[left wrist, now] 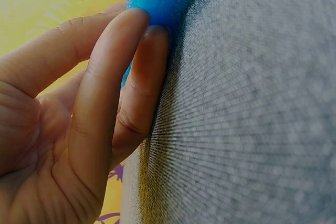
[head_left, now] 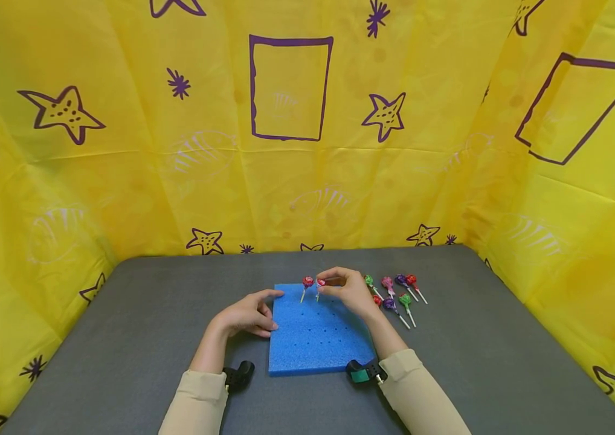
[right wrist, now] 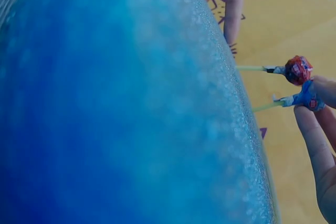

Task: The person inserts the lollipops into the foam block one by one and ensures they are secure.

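Observation:
A blue foam board [head_left: 318, 338] with rows of small holes lies on the table. One red-wrapped lollipop [head_left: 307, 281] stands upright in it near the far edge. Just right of that, my right hand [head_left: 348, 293] pinches the wrapped head of a second lollipop [right wrist: 307, 98] between thumb and finger. Its stick points down to the board; whether the tip is inside a hole I cannot tell. My left hand [head_left: 247, 314] touches the board's left edge, its fingers [left wrist: 113, 66] fairly straight against the foam side in the left wrist view.
Several wrapped lollipops, among them a green one [head_left: 406, 300], a purple one [head_left: 390, 304] and a pink one [head_left: 388, 284], lie right of the board on the dark grey table [head_left: 139, 338]. A yellow patterned curtain [head_left: 286, 199] surrounds the table at the back and sides.

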`<state>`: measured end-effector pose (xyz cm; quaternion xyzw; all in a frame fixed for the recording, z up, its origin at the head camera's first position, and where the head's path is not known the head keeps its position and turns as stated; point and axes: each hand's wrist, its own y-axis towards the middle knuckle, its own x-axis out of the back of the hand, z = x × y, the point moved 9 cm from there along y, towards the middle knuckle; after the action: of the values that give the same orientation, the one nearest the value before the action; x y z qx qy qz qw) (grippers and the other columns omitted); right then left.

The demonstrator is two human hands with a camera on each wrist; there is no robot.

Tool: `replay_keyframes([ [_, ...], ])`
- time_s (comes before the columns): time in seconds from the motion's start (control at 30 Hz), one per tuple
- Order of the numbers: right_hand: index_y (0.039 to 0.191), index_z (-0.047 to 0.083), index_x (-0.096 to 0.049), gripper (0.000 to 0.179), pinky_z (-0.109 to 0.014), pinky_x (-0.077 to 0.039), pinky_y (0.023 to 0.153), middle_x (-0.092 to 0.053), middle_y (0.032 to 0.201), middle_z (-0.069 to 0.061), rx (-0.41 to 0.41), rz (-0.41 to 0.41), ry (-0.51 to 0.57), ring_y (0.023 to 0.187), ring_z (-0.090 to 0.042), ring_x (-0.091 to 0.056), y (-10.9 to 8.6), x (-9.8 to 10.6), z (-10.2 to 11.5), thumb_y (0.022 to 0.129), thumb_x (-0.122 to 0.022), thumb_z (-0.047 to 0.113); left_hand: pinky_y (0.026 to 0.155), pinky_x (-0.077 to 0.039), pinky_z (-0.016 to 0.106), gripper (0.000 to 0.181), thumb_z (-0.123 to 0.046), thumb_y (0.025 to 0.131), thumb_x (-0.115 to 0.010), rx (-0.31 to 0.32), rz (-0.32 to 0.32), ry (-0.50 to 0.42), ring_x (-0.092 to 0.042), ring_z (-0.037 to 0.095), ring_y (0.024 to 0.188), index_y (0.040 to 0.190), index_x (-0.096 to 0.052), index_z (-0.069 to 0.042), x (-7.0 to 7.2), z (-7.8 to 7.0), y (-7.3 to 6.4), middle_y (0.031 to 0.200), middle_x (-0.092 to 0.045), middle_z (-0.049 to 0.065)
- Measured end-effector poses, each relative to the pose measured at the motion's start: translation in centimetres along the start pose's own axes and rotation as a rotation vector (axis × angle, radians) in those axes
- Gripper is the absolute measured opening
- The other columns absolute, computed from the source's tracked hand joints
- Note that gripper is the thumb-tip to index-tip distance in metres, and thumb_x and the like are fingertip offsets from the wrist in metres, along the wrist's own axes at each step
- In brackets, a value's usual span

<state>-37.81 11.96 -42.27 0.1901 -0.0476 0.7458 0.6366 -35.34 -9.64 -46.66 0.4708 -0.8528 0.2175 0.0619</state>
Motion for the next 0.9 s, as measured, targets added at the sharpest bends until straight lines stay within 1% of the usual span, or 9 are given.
replay_keyframes([
  [0.33, 0.106, 0.013, -0.075, 0.021, -0.027, -0.059, 0.082, -0.074, 0.11, -0.01, 0.012, 0.002, -0.002, 0.102, -0.021, -0.07, -0.05, 0.02, 0.22, 0.085, -0.076, 0.014, 0.064, -0.062, 0.027, 0.076, -0.003, 0.085, -0.074, -0.004, 0.0, 0.008, -0.062, 0.015, 0.069, 0.151, -0.037, -0.011, -0.07, -0.02, -0.09, 0.088, -0.055, 0.01],
  [0.53, 0.106, 0.013, -0.075, 0.02, -0.029, -0.059, 0.084, -0.075, 0.109, -0.009, 0.02, -0.006, -0.021, 0.102, -0.021, -0.07, -0.04, 0.1, 0.27, 0.086, -0.076, 0.014, 0.065, -0.062, 0.027, 0.076, -0.003, 0.085, -0.074, 0.0, 0.0, 0.001, -0.062, 0.016, 0.07, 0.151, -0.037, -0.012, -0.04, 0.05, -0.03, 0.089, -0.055, 0.011],
  [0.67, 0.107, 0.013, -0.074, 0.021, -0.028, -0.059, 0.084, -0.074, 0.11, -0.009, 0.022, -0.003, -0.029, 0.102, -0.021, -0.07, -0.04, 0.1, 0.27, 0.086, -0.076, 0.016, 0.065, -0.062, 0.027, 0.075, -0.003, 0.085, -0.073, 0.002, -0.001, -0.001, -0.062, 0.016, 0.07, 0.151, -0.037, -0.012, 0.02, 0.06, -0.01, 0.089, -0.055, 0.01],
  [0.9, 0.109, 0.013, -0.074, 0.022, -0.029, -0.059, 0.083, -0.074, 0.113, -0.009, 0.016, 0.003, -0.02, 0.104, -0.023, -0.069, -0.12, 0.34, 0.2, 0.087, -0.075, 0.015, 0.065, -0.062, 0.028, 0.077, 0.0, 0.084, -0.073, -0.02, 0.007, -0.01, -0.062, 0.015, 0.071, 0.151, -0.036, -0.009, -0.05, -0.04, 0.02, 0.087, -0.056, 0.009],
])
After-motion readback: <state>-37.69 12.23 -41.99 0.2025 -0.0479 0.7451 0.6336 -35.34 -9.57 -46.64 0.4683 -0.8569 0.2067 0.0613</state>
